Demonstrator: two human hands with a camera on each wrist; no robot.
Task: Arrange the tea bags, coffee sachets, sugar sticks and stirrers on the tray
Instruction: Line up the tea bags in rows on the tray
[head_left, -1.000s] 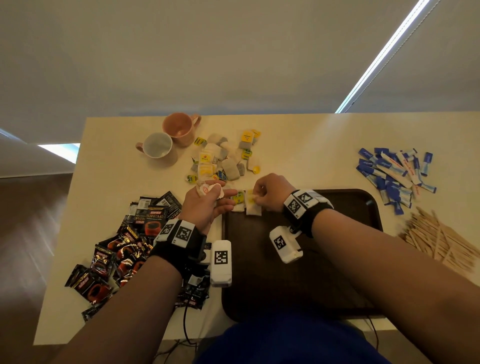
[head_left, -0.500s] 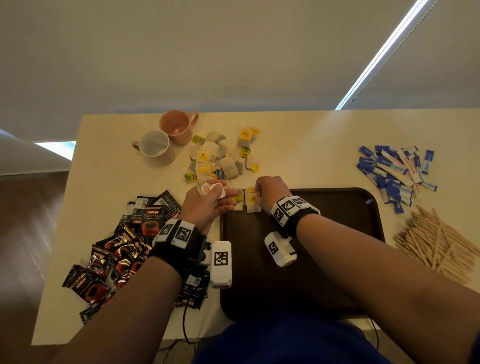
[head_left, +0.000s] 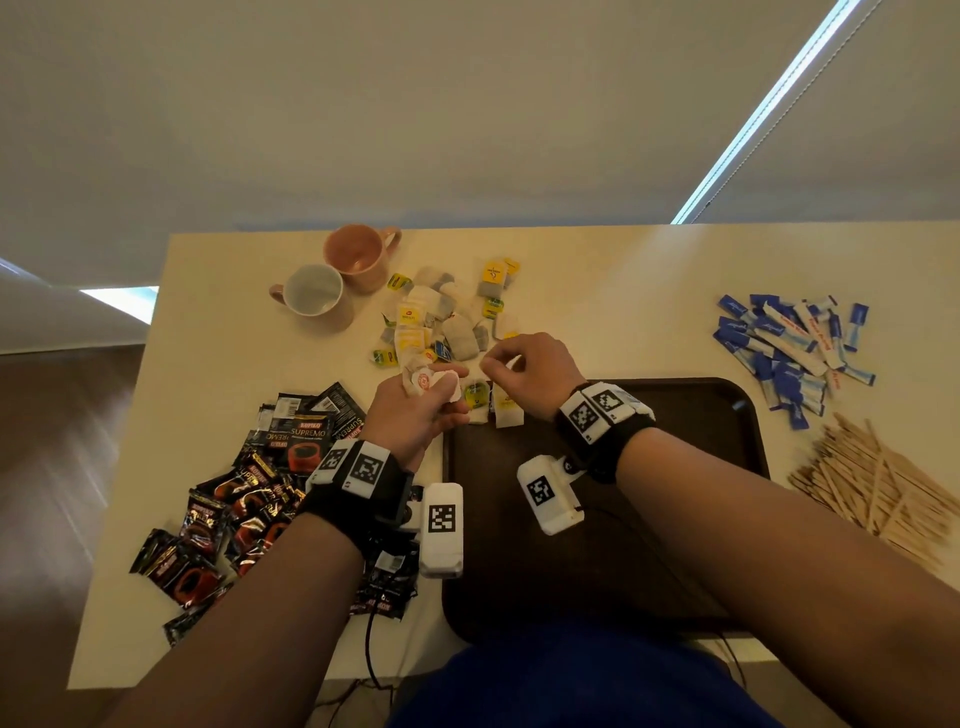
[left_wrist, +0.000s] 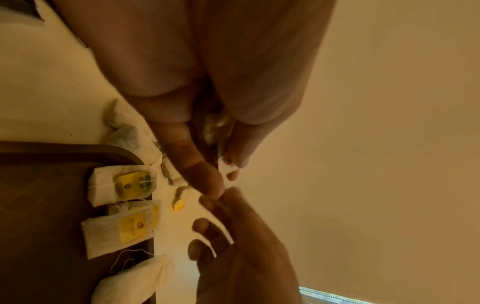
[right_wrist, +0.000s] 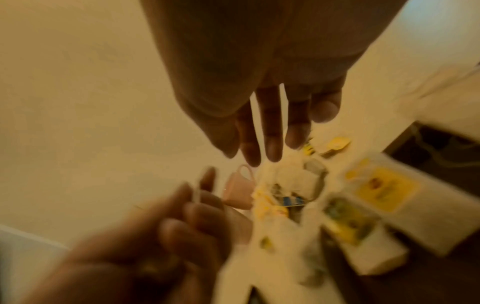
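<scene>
My left hand (head_left: 415, 410) is curled round a small bunch of white paper tea bags (head_left: 427, 382) with red-printed tags, held up just off the far-left corner of the dark brown plastic tray (head_left: 727, 415). My right hand (head_left: 524, 366) hovers close beside it with fingers loosely spread and nothing in them, its fingertips (left_wrist: 207, 200) nearly meeting my left thumb; the right wrist view is blurred, so I cannot tell whether they touch the bunch. Two white tea bags with yellow tags (head_left: 491, 402) lie side by side at the tray's far-left edge, and the left wrist view shows a third plain white one (left_wrist: 135, 275) next along that edge. The loose heap of tea bags (head_left: 441, 322) sits on the cream table (head_left: 623, 291) just beyond the tray, next to two pink ceramic mugs (head_left: 337, 275). The black and red coffee sachets (head_left: 244, 499) are piled left of the tray; the blue and white sugar sticks (head_left: 789, 343) and pale wooden stirrers (head_left: 872, 488) lie to its right, none on the tray yet. I judge I am early in the tea-bag step, laying a row along the far edge. Next I should pinch one bag out of my left hand's bunch with my right fingers, mind the trailing strings so they do not snag, and set it flat beside the last one in line.
</scene>
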